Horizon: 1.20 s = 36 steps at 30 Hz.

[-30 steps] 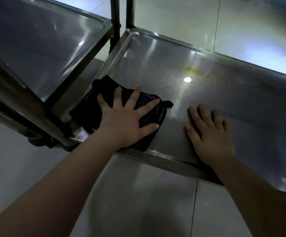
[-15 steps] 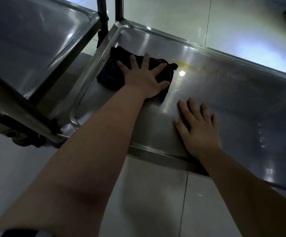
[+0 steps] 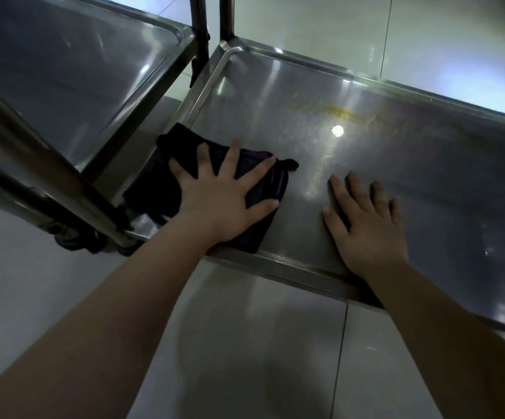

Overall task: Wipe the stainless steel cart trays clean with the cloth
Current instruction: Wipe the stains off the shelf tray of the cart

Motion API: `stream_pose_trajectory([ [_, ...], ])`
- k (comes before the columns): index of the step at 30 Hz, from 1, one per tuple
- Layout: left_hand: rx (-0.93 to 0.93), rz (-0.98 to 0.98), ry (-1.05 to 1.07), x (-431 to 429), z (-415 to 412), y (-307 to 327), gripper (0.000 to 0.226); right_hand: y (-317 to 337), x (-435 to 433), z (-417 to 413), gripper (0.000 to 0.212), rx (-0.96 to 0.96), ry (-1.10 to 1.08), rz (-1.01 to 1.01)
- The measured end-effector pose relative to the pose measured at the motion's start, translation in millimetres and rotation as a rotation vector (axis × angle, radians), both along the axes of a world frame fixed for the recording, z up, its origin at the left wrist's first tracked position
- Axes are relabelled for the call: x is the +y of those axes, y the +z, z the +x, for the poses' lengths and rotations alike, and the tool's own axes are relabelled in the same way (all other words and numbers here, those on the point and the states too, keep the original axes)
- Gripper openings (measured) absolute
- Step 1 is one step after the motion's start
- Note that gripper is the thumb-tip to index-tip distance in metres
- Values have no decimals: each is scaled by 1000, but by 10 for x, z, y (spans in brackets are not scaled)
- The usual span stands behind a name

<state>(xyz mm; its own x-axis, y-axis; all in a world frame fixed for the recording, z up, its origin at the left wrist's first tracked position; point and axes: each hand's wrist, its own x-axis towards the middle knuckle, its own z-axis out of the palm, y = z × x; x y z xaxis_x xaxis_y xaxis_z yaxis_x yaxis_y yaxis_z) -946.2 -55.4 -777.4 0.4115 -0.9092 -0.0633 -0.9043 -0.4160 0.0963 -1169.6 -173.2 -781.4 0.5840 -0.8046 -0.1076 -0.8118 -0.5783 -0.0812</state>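
A dark folded cloth (image 3: 157,189) with purple trim lies in the near left corner of the lower steel cart tray (image 3: 426,182). My left hand (image 3: 224,201) presses flat on the cloth with fingers spread. My right hand (image 3: 366,228) rests palm down on the bare tray surface by the near rim, fingers straight. A yellow smear (image 3: 340,111) marks the tray near its far rim, beside a bright light reflection.
A second steel tray (image 3: 73,71) sits higher at the left, its corner above the cloth's left edge. Upright cart posts (image 3: 198,28) rise at the far corner. A slanted steel tube (image 3: 33,164) and a caster wheel (image 3: 67,237) are at the near left. Tiled floor surrounds the cart.
My left hand slid the cloth from the near left corner to the tray's far left corner, then pulled it back to the near corner. My right hand stayed planted.
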Motion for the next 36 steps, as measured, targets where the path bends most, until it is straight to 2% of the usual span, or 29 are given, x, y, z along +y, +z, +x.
stream_pose_trajectory([
  [6, 73, 95, -3, -990, 338, 131, 73, 4, 15, 17, 63, -11, -2, -1],
  [10, 62, 99, 1, -1336, 296, 187, 74, 11, 15, 38, 67, 1, 0, -12],
  [17, 39, 79, -37, -1208, 90, 124, 68, 1, -18, 13, 66, -11, -3, 4],
  [22, 19, 77, -18, -924, 525, 106, 68, 8, -11, -3, 66, -34, 7, 11],
  [26, -10, 75, 41, -884, 563, 68, 70, 9, -13, 12, 64, -20, 9, 7],
  [31, -22, 64, 44, -924, 549, 69, 72, 136, -171, -161, 65, 0, 93, 111],
  [36, -30, 69, 60, -906, 548, 62, 69, 177, -282, -883, 75, 34, -97, 107],
])
